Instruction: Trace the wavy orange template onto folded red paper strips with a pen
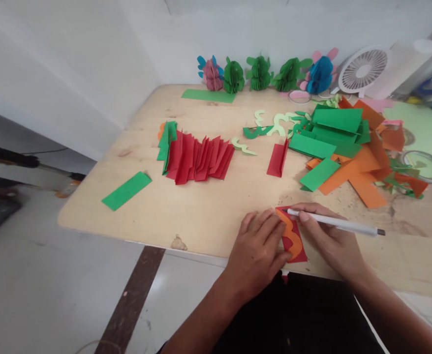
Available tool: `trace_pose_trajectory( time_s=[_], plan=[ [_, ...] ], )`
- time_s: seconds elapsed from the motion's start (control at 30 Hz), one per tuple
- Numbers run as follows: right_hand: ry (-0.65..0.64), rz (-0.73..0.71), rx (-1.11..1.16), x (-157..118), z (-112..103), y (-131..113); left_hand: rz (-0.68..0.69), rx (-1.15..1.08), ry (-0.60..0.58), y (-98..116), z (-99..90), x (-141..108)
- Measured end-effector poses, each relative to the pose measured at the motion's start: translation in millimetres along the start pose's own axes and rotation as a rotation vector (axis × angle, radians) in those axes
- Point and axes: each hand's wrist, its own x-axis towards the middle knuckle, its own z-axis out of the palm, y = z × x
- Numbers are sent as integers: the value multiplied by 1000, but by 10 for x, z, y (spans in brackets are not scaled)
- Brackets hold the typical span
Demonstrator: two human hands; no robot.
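Observation:
Near the table's front edge lies a folded red paper piece (pixel 302 253) with a wavy orange paper cutout (pixel 292 238) on top of it. My left hand (pixel 256 248) rests over their left side, its fingers laid on the papers and pressing them down. A white pen (pixel 334 222) is gripped in my right hand (pixel 332 241), its dark tip touching the red paper by the cutout's upper end. Part of both papers is hidden under my left fingers. Beyond my hands stands another folded red paper (pixel 277 160).
A row of folded red papers (pixel 201 160) stands at left centre, with a green strip (pixel 127 191) nearer the left edge. Green papers (pixel 334 130) and orange papers (pixel 363 172) pile up at right. Paper figures (pixel 259 73) and a white fan (pixel 363 71) line the wall.

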Motion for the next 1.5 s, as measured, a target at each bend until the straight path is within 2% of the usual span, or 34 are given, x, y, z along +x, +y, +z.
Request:
trace_pose_trajectory(
  time_s=[0.37,0.57,1.03,1.5],
  plan=[
    [13,17,-50,44,9,-16,57,-26,-1,-54,-1,27],
    [-9,9,-65,83,64,14,53,-7,-13,-58,5,19],
    [26,-33,-183,87,109,29,54,-5,-32,-64,-2,19],
    [20,-183,-304,14,75,5,73,12,3,-74,27,14]
  ],
)
